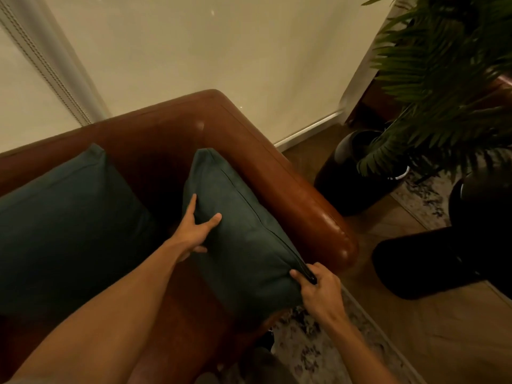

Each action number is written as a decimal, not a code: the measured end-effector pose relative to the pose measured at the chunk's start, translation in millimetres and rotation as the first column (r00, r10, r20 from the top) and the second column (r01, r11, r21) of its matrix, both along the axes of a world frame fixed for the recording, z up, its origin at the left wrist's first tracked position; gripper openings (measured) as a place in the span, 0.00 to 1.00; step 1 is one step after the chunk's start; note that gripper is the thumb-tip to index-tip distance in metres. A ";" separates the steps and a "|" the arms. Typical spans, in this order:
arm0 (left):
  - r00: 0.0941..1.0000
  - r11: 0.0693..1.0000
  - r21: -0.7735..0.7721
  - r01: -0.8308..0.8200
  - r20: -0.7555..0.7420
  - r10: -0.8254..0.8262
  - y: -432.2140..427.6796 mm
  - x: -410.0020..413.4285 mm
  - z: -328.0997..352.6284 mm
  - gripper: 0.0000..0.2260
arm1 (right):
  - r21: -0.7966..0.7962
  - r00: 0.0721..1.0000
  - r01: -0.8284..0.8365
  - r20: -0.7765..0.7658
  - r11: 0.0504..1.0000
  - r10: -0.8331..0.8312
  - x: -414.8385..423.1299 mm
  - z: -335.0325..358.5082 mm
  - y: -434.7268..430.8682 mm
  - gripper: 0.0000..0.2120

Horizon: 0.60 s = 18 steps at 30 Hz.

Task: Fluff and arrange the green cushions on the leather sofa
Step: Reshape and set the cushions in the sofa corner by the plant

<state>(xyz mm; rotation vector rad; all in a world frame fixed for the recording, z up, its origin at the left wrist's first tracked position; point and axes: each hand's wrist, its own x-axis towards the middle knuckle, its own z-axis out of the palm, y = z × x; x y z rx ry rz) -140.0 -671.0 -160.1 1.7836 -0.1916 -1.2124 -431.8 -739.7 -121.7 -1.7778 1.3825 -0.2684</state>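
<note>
The cushion [238, 234] looks soft and light, its fabric easy to grip; it dents under fingers, so the seamed edges and corners seem the best holds. It stands on the sofa [277, 167] seat, leaning against the armrest at about 3 o'clock. The left hand [195, 231] presses its face, fingers spread, thumb on top. The right hand [318, 289] pinches its near corner at 5 o'clock. A second cushion [69, 225] rests at 9 o'clock.
</note>
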 end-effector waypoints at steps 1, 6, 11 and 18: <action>1.000 1.000 0.000 0.005 -0.013 -0.005 6.8 -5.0 -4.0 0.45 | -0.028 0.999 -0.044 0.012 0.999 0.045 -5.1 -1.6 2.7 0.11; 0.983 0.999 0.032 -0.039 -0.177 0.044 32.0 -34.7 -18.7 0.53 | -0.012 0.977 -0.210 -0.044 0.978 0.209 -26.8 -9.6 7.7 0.12; 0.984 0.994 0.044 -0.101 -0.146 0.106 20.9 -45.3 -14.2 0.50 | 0.163 0.974 -0.174 -0.115 0.971 0.194 -32.3 0.0 -6.8 0.26; 0.947 0.972 0.071 -0.226 -0.218 0.236 16.6 -58.0 -15.3 0.51 | 0.529 0.981 -0.120 0.194 0.840 0.018 -18.9 -6.5 -17.6 0.37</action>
